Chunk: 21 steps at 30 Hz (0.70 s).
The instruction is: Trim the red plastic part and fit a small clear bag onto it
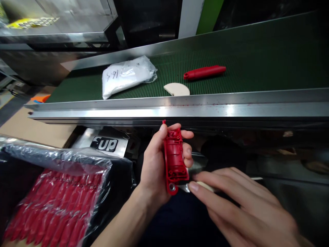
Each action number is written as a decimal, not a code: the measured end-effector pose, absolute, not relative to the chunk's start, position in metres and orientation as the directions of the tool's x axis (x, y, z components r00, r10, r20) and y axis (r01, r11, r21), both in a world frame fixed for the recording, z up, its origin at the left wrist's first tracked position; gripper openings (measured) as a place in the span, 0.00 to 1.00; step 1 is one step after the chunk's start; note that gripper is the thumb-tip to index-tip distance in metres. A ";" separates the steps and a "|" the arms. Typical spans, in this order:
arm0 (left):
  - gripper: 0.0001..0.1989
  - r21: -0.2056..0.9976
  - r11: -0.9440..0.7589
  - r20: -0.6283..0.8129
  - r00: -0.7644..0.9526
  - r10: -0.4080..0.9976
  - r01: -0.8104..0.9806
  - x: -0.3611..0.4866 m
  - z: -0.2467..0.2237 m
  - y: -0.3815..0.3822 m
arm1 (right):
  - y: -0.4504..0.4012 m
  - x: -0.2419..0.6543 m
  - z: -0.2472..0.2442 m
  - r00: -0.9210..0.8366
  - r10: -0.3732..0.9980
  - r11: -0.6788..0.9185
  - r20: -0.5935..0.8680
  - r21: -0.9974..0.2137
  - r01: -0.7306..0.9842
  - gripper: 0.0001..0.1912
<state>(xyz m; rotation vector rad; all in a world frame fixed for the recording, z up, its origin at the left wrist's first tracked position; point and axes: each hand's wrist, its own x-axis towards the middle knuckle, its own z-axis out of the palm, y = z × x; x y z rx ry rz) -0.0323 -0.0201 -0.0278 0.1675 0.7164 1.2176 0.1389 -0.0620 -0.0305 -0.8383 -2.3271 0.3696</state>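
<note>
In my left hand is a red plastic housing, its hollow, ribbed inside facing up and a metal-lined hole at its lower end. The fingers wrap round it from behind, with the thumb along its left edge. My right hand, at the lower right, pinches a small knife with a pale handle. The blade tip reaches the housing's lower end, beside the hole; whether it touches is too small to tell.
Beyond my hands runs a green ribbed conveyor with a metal edge. On it lie a white plastic-wrapped packet, a cream half-disc and a red part. A plastic-lined box of red parts stands at lower left.
</note>
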 end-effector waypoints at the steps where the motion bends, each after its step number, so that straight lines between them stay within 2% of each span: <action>1: 0.15 0.467 0.362 -0.422 0.156 0.893 -0.806 -0.033 -0.029 -0.019 | -0.063 0.140 -0.030 -0.590 0.661 0.748 0.464 -0.466 0.472 0.16; 4: 0.14 0.394 0.356 -0.461 0.153 0.874 -0.847 -0.035 -0.033 -0.015 | -0.064 0.147 -0.029 -0.556 0.695 0.715 0.457 -0.519 0.468 0.18; 6: 0.13 0.346 0.352 -0.477 0.160 0.864 -0.870 -0.038 -0.037 -0.012 | -0.055 0.153 -0.030 -0.542 0.689 0.724 0.482 -0.504 0.472 0.20; 9: 0.13 0.345 0.328 -0.517 0.114 0.848 -0.880 -0.044 -0.037 -0.011 | -0.017 0.165 -0.032 -0.512 0.652 0.748 0.559 -0.365 0.554 0.20; 12: 0.12 0.419 0.285 -0.560 0.002 0.828 -0.862 -0.050 -0.032 -0.015 | 0.043 0.178 -0.026 -0.474 0.657 0.676 0.586 -0.178 0.716 0.15; 16: 0.13 0.499 0.272 -0.587 -0.090 0.804 -0.823 -0.058 -0.031 -0.020 | 0.121 0.192 -0.007 -0.513 0.706 0.599 0.488 -0.026 0.800 0.12; 21: 0.13 0.618 0.226 -0.527 -0.183 0.830 -0.753 -0.072 -0.046 -0.024 | 0.170 0.194 0.008 -0.614 0.739 0.646 0.277 -0.031 0.763 0.12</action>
